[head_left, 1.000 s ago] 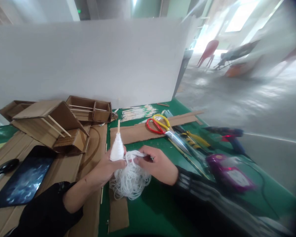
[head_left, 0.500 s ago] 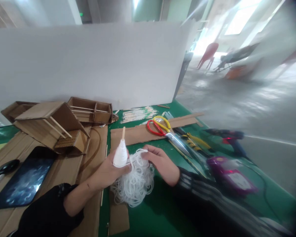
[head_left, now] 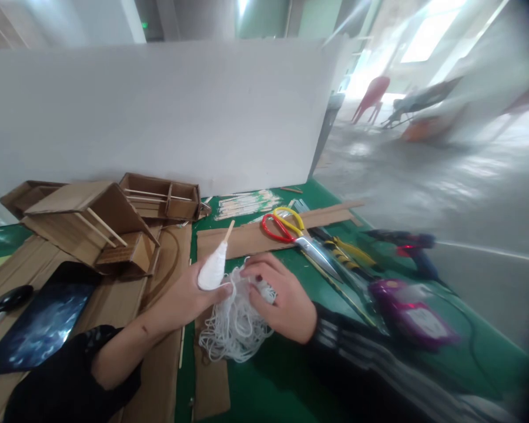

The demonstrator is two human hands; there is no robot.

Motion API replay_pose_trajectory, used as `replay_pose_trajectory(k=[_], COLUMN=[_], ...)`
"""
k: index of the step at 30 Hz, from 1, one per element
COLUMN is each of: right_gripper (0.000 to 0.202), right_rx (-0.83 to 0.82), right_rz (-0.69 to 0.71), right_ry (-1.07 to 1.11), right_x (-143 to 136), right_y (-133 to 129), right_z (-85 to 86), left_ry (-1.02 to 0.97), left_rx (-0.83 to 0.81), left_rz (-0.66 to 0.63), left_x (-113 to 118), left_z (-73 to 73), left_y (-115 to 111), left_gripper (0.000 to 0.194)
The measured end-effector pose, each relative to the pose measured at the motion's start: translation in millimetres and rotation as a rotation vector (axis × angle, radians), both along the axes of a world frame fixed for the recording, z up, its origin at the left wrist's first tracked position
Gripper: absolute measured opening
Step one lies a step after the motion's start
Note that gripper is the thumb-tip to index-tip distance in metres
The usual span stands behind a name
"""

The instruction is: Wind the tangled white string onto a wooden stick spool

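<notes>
Head view: left hand (head_left: 189, 299) grip closed round white wound cone (head_left: 212, 270), fingers mostly hidden behind it. Right hand (head_left: 282, 296) at white cord tangle (head_left: 235, 332), just right of cone; grip unclear, cannot tell. Cardboard strip (head_left: 247, 239) beyond cone; purple packet (head_left: 408, 311) well right, blurred.

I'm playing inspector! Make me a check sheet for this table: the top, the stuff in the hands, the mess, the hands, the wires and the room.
Surface: green tabletop, partly covered by cardboard.
Held things: white cone, tilted, with a stick poking out; loose white string beside it.
Clutter: scissors, drill-shaped tool, purple packet, dark glossy slab.
Hands: left hand grips the cone; right hand at the string, grip unclear.
Cables: dark cord at right, ends unclear.
Surroundings: pale panel behind; red chair beyond, blurred.
</notes>
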State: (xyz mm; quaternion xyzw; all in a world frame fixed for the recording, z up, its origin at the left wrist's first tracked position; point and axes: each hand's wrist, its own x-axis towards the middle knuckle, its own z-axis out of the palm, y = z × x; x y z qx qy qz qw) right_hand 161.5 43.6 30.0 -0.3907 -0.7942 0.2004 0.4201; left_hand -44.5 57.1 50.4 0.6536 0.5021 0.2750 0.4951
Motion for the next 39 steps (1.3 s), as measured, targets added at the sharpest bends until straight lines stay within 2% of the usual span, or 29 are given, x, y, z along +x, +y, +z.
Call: replay_pose_trajectory(k=[3,9,12,15,19,24,27,31,36,39], right_gripper=[0.014,0.005,0.006,0.009,0.022,0.035,0.039,0.038,0.042,0.047], right_rx=[-0.113,-0.233,-0.269,-0.262,-0.246,-0.201,-0.191,-0.172,-0.186,-0.264], right_rz=[0.087,0.003,-0.022,0.002,0.1,0.056,0.026,-0.007,-0.036,0.022], right_ry=[-0.022,-0.015,-0.012,-0.022,-0.047,-0.111,-0.111,-0.061,0.032,0.073], right_x=[-5.5,-7.9,-7.4,-7.3,-6.9,-7.1,-8.2,-9.7,-7.6,-4.8], right_y=[-1.5,-1.6,-1.2,-0.7,-1.8,-5.6,-7.2,-8.4,-10.0,-9.8], right_z=[-4.6,-7.1,-6.5,-7.9,-9.1,-9.0,-9.7,-9.7,-8.3,-7.2], left_ry=[-0.062,-0.174,-0.14,-0.106,-0.131,-0.174,-0.288,-0.451,-0.416,-0.377], left_rx=[-0.076,-0.178,-0.211,-0.203,-0.262,-0.328,-0.366,-0.395,-0.391,-0.372], left_rz=[-0.025,-0.055,0.004,0.08,0.056,0.073,0.115,0.101,0.056,0.012], left_x=[0.7,3.5,1.9,0.5,0.7,1.2,0.1,-1.8,-1.0,0.8], left_z=[-1.7,-2.4,-5.5,-5.0,4.0,10.9,9.4,5.0,-0.3,-2.2], left_y=[-2.0,-0.6,1.9,1.8,-3.0,-6.4,-5.4,-4.3,-4.2,-5.2], left_gripper=[0.033,0.028,0.033,0.04,0.048,0.05,0.047,0.045,0.043,0.047])
